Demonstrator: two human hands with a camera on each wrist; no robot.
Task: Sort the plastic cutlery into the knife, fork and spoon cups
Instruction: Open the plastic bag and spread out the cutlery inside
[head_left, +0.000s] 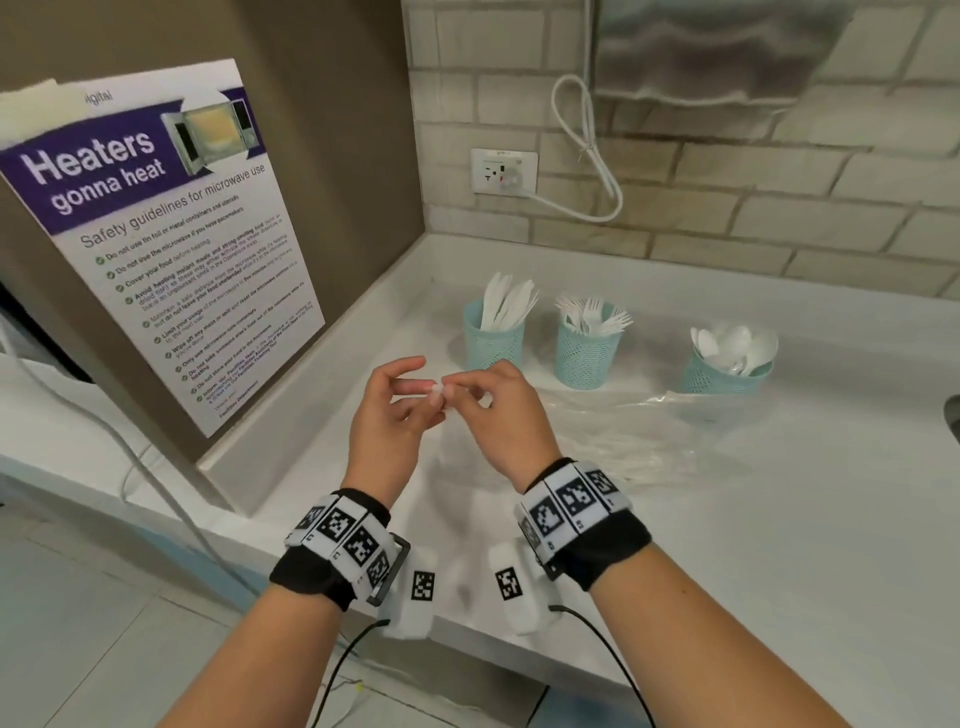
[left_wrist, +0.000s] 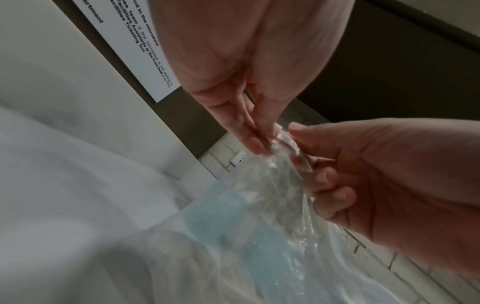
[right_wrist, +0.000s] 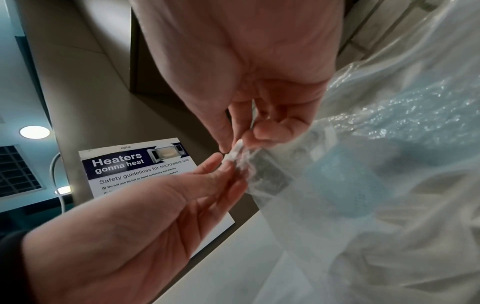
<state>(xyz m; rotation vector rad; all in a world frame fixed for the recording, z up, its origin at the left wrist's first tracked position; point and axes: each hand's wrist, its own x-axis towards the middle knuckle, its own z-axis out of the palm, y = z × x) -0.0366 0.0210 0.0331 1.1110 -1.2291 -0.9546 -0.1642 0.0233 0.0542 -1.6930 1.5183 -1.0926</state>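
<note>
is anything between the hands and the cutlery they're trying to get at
Yes. The clear plastic wrapper still encloses the cutlery; the left hand and right hand pinch its top edge between them, above the counter. The way on to the three cups looks open.

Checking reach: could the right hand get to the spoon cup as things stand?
Probably yes, once freed: the right hand pinches a clear plastic bag with the left hand; the spoon cup stands unobstructed to its right.
</note>
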